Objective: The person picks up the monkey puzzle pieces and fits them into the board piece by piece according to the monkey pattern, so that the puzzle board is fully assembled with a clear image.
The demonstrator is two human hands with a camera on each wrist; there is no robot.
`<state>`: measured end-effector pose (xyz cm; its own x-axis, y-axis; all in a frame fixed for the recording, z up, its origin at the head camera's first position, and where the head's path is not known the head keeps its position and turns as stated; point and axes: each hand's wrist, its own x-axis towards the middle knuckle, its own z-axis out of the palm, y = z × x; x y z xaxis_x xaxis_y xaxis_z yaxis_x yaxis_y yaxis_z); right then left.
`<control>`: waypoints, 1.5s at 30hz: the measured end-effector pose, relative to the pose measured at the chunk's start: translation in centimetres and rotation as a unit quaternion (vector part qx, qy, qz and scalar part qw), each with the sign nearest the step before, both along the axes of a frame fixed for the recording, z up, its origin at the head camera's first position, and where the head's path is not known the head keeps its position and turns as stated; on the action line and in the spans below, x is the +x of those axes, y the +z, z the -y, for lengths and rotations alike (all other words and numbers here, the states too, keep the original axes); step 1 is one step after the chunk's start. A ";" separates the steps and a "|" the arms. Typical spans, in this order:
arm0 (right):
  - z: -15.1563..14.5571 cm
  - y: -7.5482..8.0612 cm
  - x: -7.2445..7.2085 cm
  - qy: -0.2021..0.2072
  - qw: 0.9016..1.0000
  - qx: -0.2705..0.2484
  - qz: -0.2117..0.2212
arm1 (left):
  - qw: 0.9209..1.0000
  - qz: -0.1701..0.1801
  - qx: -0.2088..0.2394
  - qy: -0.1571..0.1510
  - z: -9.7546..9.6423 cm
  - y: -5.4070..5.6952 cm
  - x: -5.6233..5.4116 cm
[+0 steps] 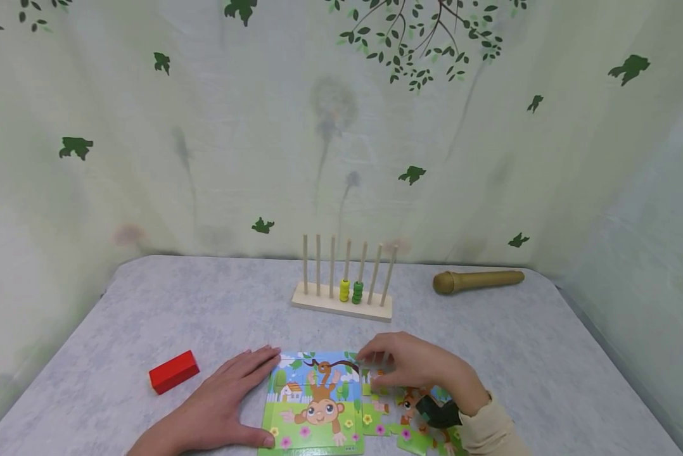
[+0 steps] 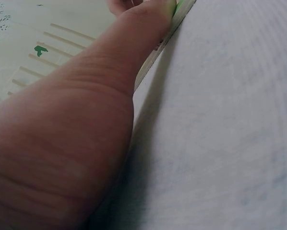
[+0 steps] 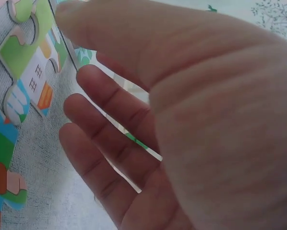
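A picture puzzle (image 1: 319, 405) with a monkey scene lies assembled at the front of the table. My left hand (image 1: 227, 392) rests along its left side, fingers stretched to the top left corner and thumb on the lower left edge. Over the puzzle's right edge, my right hand (image 1: 415, 364) is bent above loose puzzle pieces (image 1: 376, 415). The right wrist view has its fingers (image 3: 110, 139) apart and loosely bent, with the thumb tip right at a joined group of pieces (image 3: 33, 72). In the left wrist view, the forearm and thumb base (image 2: 86, 110) cover most of the puzzle.
Behind the puzzle stands a wooden peg rack (image 1: 341, 307) with yellow beads (image 1: 344, 291) and green beads (image 1: 357, 292). A red block (image 1: 173, 372) lies to the left. A brown toy microphone (image 1: 478, 281) lies at the back right, before a leaf-patterned curtain (image 1: 204, 126).
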<state>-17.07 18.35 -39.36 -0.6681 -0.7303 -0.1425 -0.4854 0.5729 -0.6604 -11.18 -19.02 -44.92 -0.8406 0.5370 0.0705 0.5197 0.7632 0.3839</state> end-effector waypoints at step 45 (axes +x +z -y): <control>-0.3 -0.1 0.0 0.017 0.999 0.033 0.000 | 1.000 0.002 -0.004 0.000 -0.1 0.2 0.1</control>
<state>-17.08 18.61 -39.46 -0.6431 -0.7414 -0.1918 -0.5048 0.5987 -0.6219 -11.13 -18.93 -44.76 -0.8415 0.5367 0.0621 0.5171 0.7667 0.3804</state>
